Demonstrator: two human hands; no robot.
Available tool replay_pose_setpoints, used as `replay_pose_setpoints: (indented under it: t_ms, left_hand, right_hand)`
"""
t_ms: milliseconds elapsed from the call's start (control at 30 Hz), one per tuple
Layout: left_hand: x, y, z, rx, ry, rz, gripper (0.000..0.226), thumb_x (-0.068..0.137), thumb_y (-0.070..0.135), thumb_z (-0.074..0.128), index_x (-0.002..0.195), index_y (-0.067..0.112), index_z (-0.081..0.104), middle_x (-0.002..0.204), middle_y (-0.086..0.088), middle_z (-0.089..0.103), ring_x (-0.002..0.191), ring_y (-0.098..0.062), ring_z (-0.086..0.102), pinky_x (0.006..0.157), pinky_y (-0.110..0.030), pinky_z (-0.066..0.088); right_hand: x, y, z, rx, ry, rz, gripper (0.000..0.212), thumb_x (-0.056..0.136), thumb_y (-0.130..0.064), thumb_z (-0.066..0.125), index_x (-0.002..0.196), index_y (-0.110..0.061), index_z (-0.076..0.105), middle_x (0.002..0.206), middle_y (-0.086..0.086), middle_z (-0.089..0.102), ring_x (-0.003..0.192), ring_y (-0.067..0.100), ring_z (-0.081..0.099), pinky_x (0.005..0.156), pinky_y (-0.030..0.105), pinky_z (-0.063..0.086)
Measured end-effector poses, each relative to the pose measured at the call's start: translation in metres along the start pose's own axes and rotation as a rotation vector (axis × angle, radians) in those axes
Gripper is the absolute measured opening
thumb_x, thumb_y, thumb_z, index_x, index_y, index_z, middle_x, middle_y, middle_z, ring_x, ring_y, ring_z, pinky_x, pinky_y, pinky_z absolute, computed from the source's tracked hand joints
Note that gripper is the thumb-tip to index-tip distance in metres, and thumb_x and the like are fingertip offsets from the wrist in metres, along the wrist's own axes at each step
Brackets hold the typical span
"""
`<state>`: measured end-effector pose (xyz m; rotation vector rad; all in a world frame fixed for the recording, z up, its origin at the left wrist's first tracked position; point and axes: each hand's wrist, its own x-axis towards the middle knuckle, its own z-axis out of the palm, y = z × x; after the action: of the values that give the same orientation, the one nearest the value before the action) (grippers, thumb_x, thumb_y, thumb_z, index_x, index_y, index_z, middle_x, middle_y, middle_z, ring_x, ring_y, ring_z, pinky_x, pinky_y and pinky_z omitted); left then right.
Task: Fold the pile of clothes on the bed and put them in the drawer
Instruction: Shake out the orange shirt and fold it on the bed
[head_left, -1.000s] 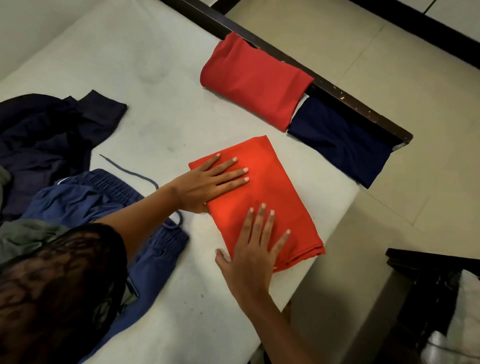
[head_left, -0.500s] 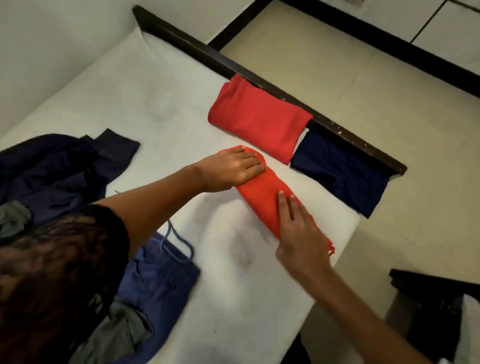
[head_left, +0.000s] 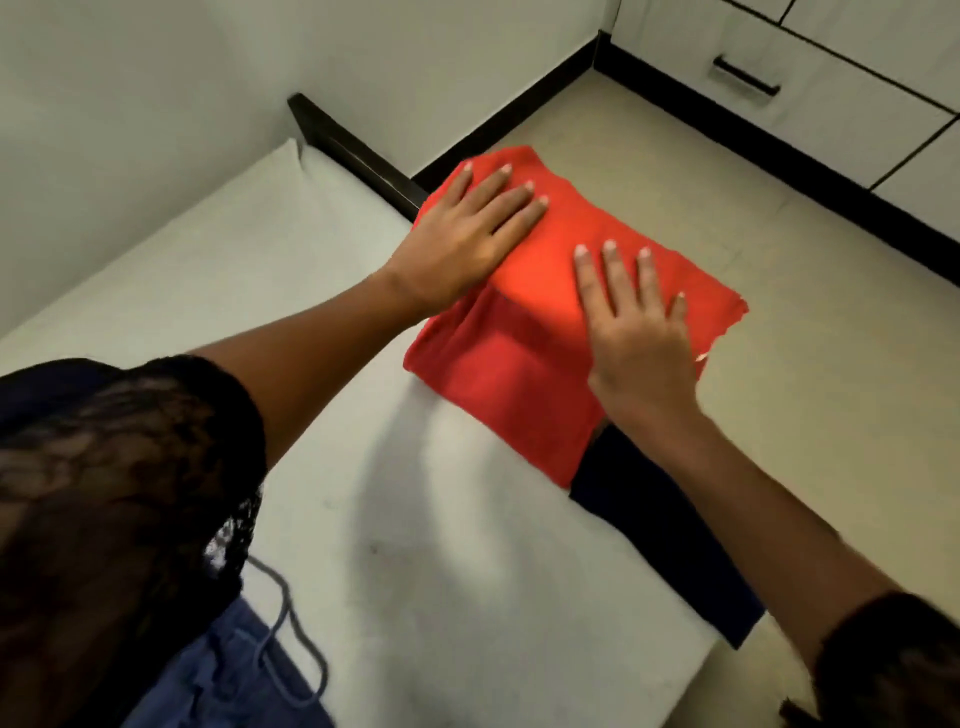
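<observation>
- Hands first, since the risk starts with them: the left hand (head_left: 467, 234) and right hand (head_left: 639, 322) both press on the orange folded garment (head_left: 566, 228). It sits on top of a red folded garment (head_left: 493, 395) at the foot edge of the bed (head_left: 363, 519).
- If either palm pushes outward rather than straight down, I'd expect the top piece to slide on the one beneath. It could then tip off the edge toward the floor, losing its folds.
- Lifting from one side alone could let the ragged right-hand edge flop open, and the fold would need redoing.
- Left hand: fingers straight and slightly spread, palm flat on the far end of the orange piece. It grips nothing.
- Right hand: likewise flat, with fingers fanned wide on the nearer end and nothing pinched.
- A navy folded garment (head_left: 649, 519) lies just beside the red one, along the same edge.
- Blue drawstring trousers (head_left: 234, 670) lie unfolded at the near end of the bed.
- The drawer (head_left: 831, 88) is well apart across the floor and looks closed, so nothing has gone in yet, by my reckoning.
</observation>
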<state>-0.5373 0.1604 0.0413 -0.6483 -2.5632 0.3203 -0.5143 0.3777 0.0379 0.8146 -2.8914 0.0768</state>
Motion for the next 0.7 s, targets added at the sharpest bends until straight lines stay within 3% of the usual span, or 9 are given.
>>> replay_pose_setpoints:
  t_ms: [67, 133, 233, 333, 467, 600, 700]
  left_hand:
    - [-0.032, 0.006, 0.039, -0.010, -0.076, 0.047, 0.038, 0.093, 0.011, 0.038, 0.128, 0.003, 0.052, 0.121, -0.020, 0.061, 0.112, -0.042, 0.058, 0.090, -0.056, 0.046]
    - [-0.066, 0.023, 0.073, -0.069, -0.218, 0.044, 0.044, 0.092, 0.016, 0.034, 0.133, 0.006, 0.042, 0.125, -0.021, 0.058, 0.114, -0.043, 0.055, 0.090, -0.056, 0.045]
    - [-0.097, 0.044, 0.092, -0.190, -0.374, -0.116, 0.055, 0.088, 0.022, 0.035, 0.141, 0.007, 0.030, 0.140, -0.020, 0.046, 0.128, -0.042, 0.042, 0.100, -0.057, 0.034]
    - [-0.097, 0.044, 0.087, -0.271, -0.447, -0.157, 0.073, 0.081, 0.023, 0.058, 0.145, 0.008, 0.028, 0.147, -0.019, 0.035, 0.135, -0.041, 0.030, 0.106, -0.057, 0.025]
    - [-0.093, 0.043, 0.079, -0.316, -0.563, -0.187, 0.098, 0.069, 0.026, 0.078, 0.146, 0.010, 0.022, 0.150, -0.017, 0.031, 0.138, -0.040, 0.025, 0.107, -0.056, 0.022]
    - [-0.092, 0.050, 0.066, -0.337, -0.652, -0.272, 0.102, 0.074, 0.033, 0.073, 0.146, 0.018, 0.003, 0.156, -0.012, 0.013, 0.143, -0.037, 0.007, 0.113, -0.052, 0.007]
    - [-0.098, 0.055, 0.039, -0.336, -0.722, -0.357, 0.091, 0.082, 0.021, 0.059, 0.149, 0.020, -0.004, 0.158, -0.008, -0.004, 0.144, -0.034, -0.010, 0.115, -0.047, -0.005]
  right_hand:
    - [0.000, -0.014, 0.037, -0.007, -0.171, -0.053, 0.074, 0.081, -0.002, 0.033, 0.151, -0.016, 0.011, 0.156, 0.014, 0.017, 0.139, 0.046, 0.019, 0.098, 0.071, 0.028]
    - [-0.007, -0.023, 0.079, -0.005, -0.334, -0.107, 0.083, 0.084, -0.005, 0.046, 0.150, -0.017, -0.002, 0.158, 0.012, 0.003, 0.141, 0.046, 0.005, 0.101, 0.074, 0.018]
    - [-0.023, -0.031, 0.112, 0.014, -0.330, -0.121, 0.100, 0.069, -0.024, 0.070, 0.150, -0.014, 0.011, 0.156, 0.015, 0.014, 0.140, 0.048, 0.012, 0.098, 0.077, 0.010]
    - [-0.030, -0.032, 0.119, 0.074, -0.290, -0.129, 0.105, 0.068, -0.037, 0.071, 0.150, -0.017, 0.009, 0.157, 0.014, 0.010, 0.141, 0.046, 0.006, 0.098, 0.077, 0.003]
    - [-0.030, -0.035, 0.119, 0.093, -0.364, -0.122, 0.111, 0.069, -0.037, 0.070, 0.150, -0.020, -0.004, 0.158, 0.011, -0.007, 0.141, 0.043, -0.009, 0.098, 0.075, -0.005]
    - [-0.026, -0.031, 0.111, 0.096, -0.426, -0.137, 0.111, 0.078, -0.038, 0.060, 0.142, -0.023, -0.029, 0.151, 0.007, -0.032, 0.137, 0.039, -0.029, 0.099, 0.073, -0.012]
    - [-0.026, -0.041, 0.091, 0.086, -0.442, -0.122, 0.106, 0.075, -0.040, 0.059, 0.147, -0.018, -0.017, 0.155, 0.010, -0.021, 0.141, 0.038, -0.019, 0.100, 0.073, -0.007]
